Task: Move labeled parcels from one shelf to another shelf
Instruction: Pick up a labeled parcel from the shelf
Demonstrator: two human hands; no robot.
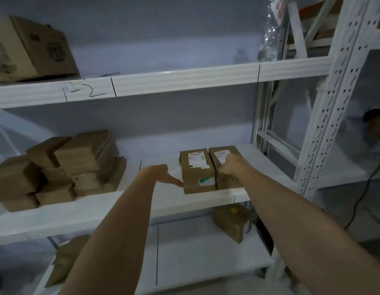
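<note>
Two labeled parcels [198, 170] side by side at middle shelf [112, 206] front edge | stiff cardboard, probably light | I'd clamp outer sides | left hand [163, 174] released, fingertips touching left box | right hand [231, 165] resting on right parcel [224, 167], grasp unclear

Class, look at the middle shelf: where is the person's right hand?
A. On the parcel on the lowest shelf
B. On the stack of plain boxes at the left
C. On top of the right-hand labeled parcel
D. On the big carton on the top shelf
C: the right hand rests on the right labeled parcel, partly covering its white label.
</note>
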